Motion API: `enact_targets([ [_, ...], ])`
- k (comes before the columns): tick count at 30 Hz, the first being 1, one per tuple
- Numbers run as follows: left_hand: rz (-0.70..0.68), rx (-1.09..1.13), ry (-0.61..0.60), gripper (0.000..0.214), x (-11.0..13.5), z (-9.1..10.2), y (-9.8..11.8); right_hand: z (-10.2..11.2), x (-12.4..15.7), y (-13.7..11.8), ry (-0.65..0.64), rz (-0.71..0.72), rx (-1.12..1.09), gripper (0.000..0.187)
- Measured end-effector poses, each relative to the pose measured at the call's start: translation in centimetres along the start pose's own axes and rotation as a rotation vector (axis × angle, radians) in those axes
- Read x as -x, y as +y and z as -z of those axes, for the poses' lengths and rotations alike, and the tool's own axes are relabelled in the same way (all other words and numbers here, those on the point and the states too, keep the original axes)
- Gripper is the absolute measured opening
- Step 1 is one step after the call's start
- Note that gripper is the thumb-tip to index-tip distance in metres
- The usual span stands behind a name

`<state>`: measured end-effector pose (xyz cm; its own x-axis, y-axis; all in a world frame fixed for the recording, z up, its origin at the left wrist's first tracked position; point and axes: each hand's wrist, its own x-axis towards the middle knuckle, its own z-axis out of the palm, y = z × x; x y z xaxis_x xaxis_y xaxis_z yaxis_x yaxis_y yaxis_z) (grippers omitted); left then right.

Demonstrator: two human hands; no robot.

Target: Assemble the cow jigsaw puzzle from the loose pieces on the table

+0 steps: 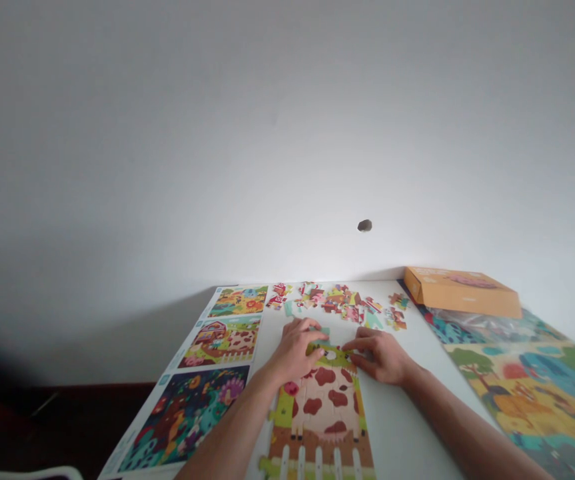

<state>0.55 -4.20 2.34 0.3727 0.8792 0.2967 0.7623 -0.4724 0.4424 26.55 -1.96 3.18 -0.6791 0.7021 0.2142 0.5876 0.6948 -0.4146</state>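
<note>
A partly joined jigsaw puzzle [324, 403] of a spotted cow behind a white fence lies flat on the white table. My left hand [294, 350] reaches over its top left part, fingers and thumb bent around a pale teal puzzle piece [325, 332] at the upper edge. On the other side, my right hand [380, 355] has its thumb and index finger closed on a green piece [346, 351] at the top right corner. The fingers partly cover the pieces they touch.
Loose puzzle pieces [340, 299] are scattered along the back, by the wall. A reference sheet [171, 368] with three pictures lies at left. An orange box [462, 293] stands back right, near clear plastic [487, 323] and a finished-looking animal picture [542, 393].
</note>
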Motion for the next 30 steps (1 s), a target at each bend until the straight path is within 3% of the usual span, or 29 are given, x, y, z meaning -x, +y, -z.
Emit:
enact_targets([
  [24, 0.023, 0.001, -0.013, 0.028, 0.01, 0.06, 0.08, 0.02, 0.07, -0.04, -0.003, -0.014, -0.018, 0.03],
  [30, 0.013, -0.006, -0.012, 0.029, 0.0, 0.02, 0.01, -0.6, -0.24, 0.41, 0.032, -0.101, -0.038, 0.028],
])
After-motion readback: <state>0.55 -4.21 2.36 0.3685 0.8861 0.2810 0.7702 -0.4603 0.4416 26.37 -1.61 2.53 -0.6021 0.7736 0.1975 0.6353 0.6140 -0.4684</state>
